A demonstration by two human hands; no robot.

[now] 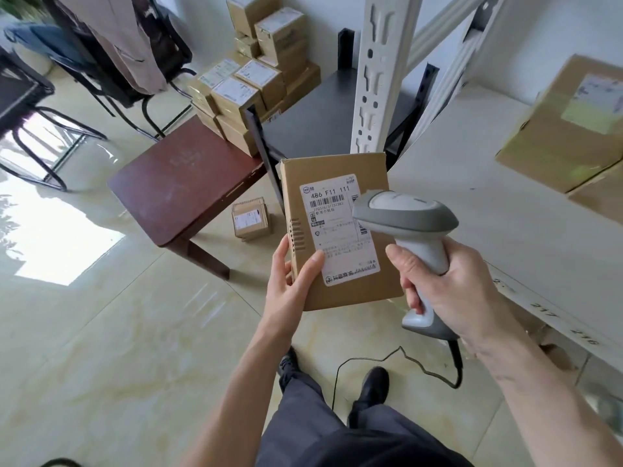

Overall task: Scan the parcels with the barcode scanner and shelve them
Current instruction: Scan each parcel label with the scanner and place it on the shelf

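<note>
Holding a flat brown parcel point(340, 230) by its lower edge, the left hand point(292, 284) has its thumb on the white label point(337, 227). The right hand point(451, 291) grips the grey scanner point(404, 214), its head over the label. More parcels point(256, 79) sit stacked on the floor beyond the dark bench point(182, 176).

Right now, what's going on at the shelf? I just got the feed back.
A person is mid-scan. The left hand holds a flat cardboard parcel upright, label facing the camera. The right hand grips the barcode scanner, its head over the label's right side. The parcel is not yet shelved. One large box sits on the white shelf at right. More parcels are stacked by the wall, and one small box lies on the floor.
</note>
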